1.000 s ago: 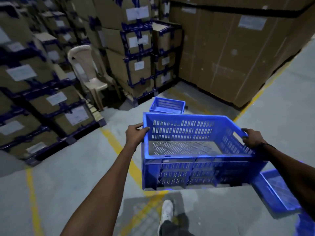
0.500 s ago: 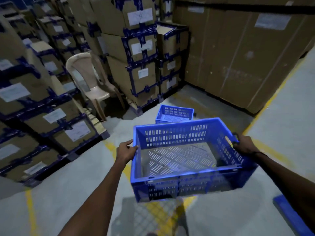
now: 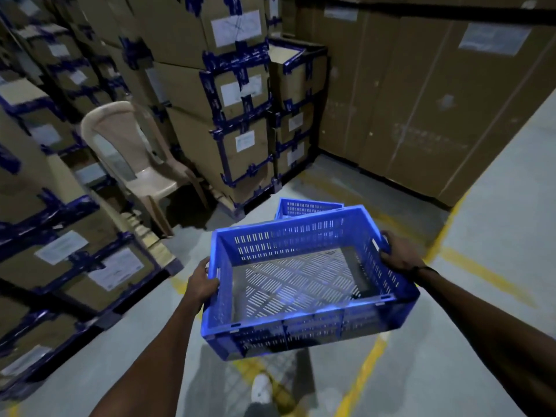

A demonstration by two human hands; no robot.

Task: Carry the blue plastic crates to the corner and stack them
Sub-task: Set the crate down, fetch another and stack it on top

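Fingers (image 3: 210,279) of the left hand (image 3: 201,282) are curling over the rim of the left short wall of a blue perforated plastic crate (image 3: 304,284), while the right hand (image 3: 397,254) is gripping the opposite short wall at its handle slot; both hands are closing on the crate and bearing it between them, clear of the grey concrete floor (image 3: 496,236). The crate is riding at about waist level with its long axis running crosswise, left hand to right hand, and its open top is facing the camera, showing a slotted base with nothing in it. Directly beyond the far long wall, and lower, a second blue perforated plastic crate (image 3: 304,206) is standing on the floor in the corner formed by a stack of brown cardboard cartons with blue corner strapping (image 3: 237,115) and a wall of tall brown cardboard panels (image 3: 421,100). That floor crate is lying ahead of the fingers and slightly toward the right hand, its long axis appearing roughly parallel to that of the carried crate, only its far rim being visible. Judged from this layout, the coming move is calling for a forward carry and a level descent, so that the two outlines are registering. A beige plastic chair (image 3: 135,158) is standing to the left, well apart from the path. Yellow painted floor lines (image 3: 361,380) are crossing beneath the crate, and one white shoe (image 3: 261,389) is showing below it. Nothing visible is obstructing the approach, though the cartons are standing near the target's left side.
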